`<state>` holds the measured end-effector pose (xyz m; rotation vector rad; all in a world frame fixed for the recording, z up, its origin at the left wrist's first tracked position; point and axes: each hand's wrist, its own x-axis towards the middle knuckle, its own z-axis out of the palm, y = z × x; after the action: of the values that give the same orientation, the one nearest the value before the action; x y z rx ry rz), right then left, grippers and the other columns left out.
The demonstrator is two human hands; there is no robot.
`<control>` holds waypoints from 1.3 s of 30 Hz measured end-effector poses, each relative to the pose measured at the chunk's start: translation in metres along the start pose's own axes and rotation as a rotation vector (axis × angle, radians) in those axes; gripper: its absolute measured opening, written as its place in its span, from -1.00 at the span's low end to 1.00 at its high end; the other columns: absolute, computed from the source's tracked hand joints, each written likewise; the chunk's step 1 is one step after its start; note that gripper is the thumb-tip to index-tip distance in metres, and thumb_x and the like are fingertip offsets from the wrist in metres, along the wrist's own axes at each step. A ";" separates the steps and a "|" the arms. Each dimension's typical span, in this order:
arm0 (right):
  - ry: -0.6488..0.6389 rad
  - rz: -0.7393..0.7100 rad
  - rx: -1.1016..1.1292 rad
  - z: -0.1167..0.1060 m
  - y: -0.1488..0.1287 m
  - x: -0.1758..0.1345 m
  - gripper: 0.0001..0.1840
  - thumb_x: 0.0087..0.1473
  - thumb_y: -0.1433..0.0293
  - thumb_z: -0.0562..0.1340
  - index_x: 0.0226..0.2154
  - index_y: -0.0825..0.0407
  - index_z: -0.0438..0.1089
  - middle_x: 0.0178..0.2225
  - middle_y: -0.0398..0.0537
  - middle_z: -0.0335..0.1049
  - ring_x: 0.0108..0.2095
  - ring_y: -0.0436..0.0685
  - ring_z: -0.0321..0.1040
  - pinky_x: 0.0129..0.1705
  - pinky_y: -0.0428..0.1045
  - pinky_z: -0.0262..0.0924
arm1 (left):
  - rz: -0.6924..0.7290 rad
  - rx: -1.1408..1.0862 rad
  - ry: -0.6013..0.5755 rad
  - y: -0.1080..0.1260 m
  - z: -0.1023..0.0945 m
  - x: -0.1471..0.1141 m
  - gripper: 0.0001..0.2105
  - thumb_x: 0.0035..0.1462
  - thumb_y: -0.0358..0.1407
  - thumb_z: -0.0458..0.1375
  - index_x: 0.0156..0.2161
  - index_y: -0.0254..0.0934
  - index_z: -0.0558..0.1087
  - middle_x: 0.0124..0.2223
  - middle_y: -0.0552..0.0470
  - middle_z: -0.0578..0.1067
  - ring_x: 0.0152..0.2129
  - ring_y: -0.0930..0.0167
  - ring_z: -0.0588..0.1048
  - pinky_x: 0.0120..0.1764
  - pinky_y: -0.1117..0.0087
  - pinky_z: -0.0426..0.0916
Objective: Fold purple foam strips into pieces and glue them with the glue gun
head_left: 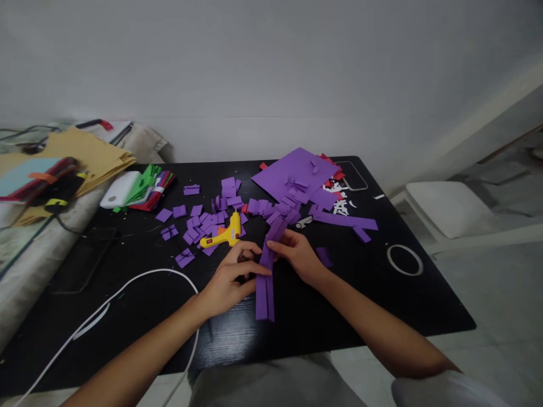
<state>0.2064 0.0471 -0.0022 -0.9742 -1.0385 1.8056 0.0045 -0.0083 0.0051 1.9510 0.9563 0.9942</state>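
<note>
A long folded purple paper strip [264, 297] with a crease down its middle is held over the table between my two hands. My left hand [231, 277] grips its left side, the fingers bent and the index finger lying across the paper. From the right, my right hand [299, 254] pinches the strip higher up, thumb on top. Just beyond my left hand lies a yellow glue gun [229, 233], among many small folded purple paper pieces [206, 223]. Small scissors [304, 222] rest beyond my right hand.
A purple sheet [288, 169] and a long purple strip [345, 219] lie at the back right near white paper scraps [340, 207]. Coloured paper bundles [150, 189] sit at the back left. A white cable [139, 275] loops across the black table [161, 322].
</note>
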 end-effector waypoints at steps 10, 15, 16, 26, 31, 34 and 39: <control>0.054 0.206 0.211 0.002 0.002 0.001 -0.61 -0.25 0.27 0.58 -0.34 0.07 0.57 -0.34 -0.08 0.60 -0.33 0.05 0.51 -0.17 0.00 0.40 | 0.039 0.034 -0.197 0.001 -0.002 -0.001 -0.68 0.25 -0.57 0.10 -0.06 -0.16 0.57 0.18 -0.07 0.48 0.11 0.30 0.46 0.17 0.23 0.37; 0.099 0.212 0.225 -0.002 0.001 0.004 -0.61 -0.28 0.30 0.59 -0.37 0.10 0.57 -0.32 -0.01 0.62 -0.32 0.08 0.55 -0.17 0.00 0.45 | 0.015 0.003 -0.251 -0.002 -0.003 -0.001 -0.73 0.31 -0.48 0.08 -0.02 -0.18 0.54 0.08 -0.06 0.57 0.02 0.34 0.53 0.08 0.30 0.42; 0.107 0.207 0.225 -0.003 0.001 0.005 -0.61 -0.27 0.28 0.59 -0.37 0.11 0.57 -0.31 0.00 0.62 -0.32 0.09 0.56 -0.18 0.00 0.45 | 0.010 -0.005 -0.237 -0.003 -0.003 -0.001 -0.75 0.32 -0.46 0.09 -0.02 -0.18 0.54 0.05 -0.06 0.59 0.00 0.35 0.55 0.06 0.31 0.43; 0.064 0.023 0.013 0.009 0.003 -0.006 -0.59 -0.12 0.16 0.51 -0.25 0.05 0.58 -0.27 0.01 0.64 -0.25 0.21 0.59 -0.02 0.19 0.45 | -0.122 0.072 -0.019 -0.001 0.002 0.001 -0.80 0.28 -0.21 0.21 -0.33 -0.27 0.57 -0.45 0.07 0.58 -0.54 0.50 0.48 -0.41 0.52 0.35; -0.071 -0.103 -0.097 0.015 0.002 -0.013 -0.68 0.06 0.18 0.40 -0.15 -0.02 0.58 -0.20 -0.03 0.61 -0.11 0.21 0.54 0.12 0.19 0.33 | -0.223 0.107 0.089 -0.001 0.002 0.002 -0.72 0.28 -0.20 0.19 -0.44 -0.29 0.47 -0.61 0.19 0.37 -0.65 0.56 0.30 -0.51 0.54 0.20; -0.082 -0.168 -0.194 0.014 -0.001 -0.017 -0.71 0.13 0.25 0.32 -0.08 -0.06 0.58 -0.11 -0.05 0.55 -0.04 0.18 0.46 0.16 0.13 0.25 | -0.253 0.092 0.103 -0.001 0.002 0.003 -0.71 0.27 -0.17 0.20 -0.44 -0.29 0.47 -0.62 0.19 0.33 -0.65 0.56 0.27 -0.52 0.54 0.18; -0.117 -0.118 -0.150 0.014 0.000 -0.020 -0.57 0.01 0.44 0.33 -0.02 -0.10 0.52 -0.12 -0.10 0.52 -0.07 0.15 0.43 0.11 0.10 0.26 | -0.286 0.071 0.116 -0.001 0.001 0.004 -0.71 0.27 -0.15 0.20 -0.43 -0.29 0.50 -0.62 0.18 0.35 -0.66 0.54 0.30 -0.52 0.53 0.19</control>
<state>0.2013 0.0251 0.0076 -0.8840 -1.2932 1.7238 0.0070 -0.0052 0.0047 1.7651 1.3103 0.9251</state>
